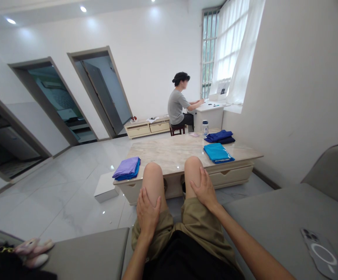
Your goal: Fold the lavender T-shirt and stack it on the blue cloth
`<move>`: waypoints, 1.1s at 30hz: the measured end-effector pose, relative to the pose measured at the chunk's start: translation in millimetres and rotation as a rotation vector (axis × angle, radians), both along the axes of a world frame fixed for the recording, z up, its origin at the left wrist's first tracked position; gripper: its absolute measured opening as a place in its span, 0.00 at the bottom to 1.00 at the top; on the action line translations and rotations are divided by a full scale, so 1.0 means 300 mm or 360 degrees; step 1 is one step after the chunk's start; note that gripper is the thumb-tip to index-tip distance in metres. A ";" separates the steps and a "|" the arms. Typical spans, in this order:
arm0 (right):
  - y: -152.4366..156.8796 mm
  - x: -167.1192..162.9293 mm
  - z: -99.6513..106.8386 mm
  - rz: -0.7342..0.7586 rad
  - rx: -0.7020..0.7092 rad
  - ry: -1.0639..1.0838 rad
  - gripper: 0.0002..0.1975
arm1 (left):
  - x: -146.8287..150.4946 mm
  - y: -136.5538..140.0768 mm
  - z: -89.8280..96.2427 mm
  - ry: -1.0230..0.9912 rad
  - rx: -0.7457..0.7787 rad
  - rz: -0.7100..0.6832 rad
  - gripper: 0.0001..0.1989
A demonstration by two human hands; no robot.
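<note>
My left hand [148,212] lies open on my left thigh, thumb apart from the fingers, partly over the hem of the khaki shorts [196,217]. On my other leg, just above the knee, my right hand [204,188] rests with its fingers spread, holding nothing. Beyond my knees stands a low marble-topped table [166,151]. A folded purple cloth [126,166] sits on a blue one at its left end. Toward the right are a folded turquoise cloth [218,151] and a dark blue folded cloth [218,136] on a darker one.
A bottle [205,127] stands on the table's far side. A white box [105,187] is on the floor by its left end. A phone [322,251] lies on the grey sofa [262,210]. Across the room a person [177,103] sits at a white desk [210,114].
</note>
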State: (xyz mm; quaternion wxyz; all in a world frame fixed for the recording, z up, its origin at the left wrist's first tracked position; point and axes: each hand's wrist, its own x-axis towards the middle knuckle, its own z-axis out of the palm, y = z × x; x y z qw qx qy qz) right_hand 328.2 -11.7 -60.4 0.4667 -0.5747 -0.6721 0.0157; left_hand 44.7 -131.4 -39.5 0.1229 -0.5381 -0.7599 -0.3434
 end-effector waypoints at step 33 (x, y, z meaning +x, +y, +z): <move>-0.003 0.004 0.008 0.0016 -0.0019 0.0002 0.46 | 0.006 -0.007 0.001 -0.0014 0.0032 -0.0004 0.43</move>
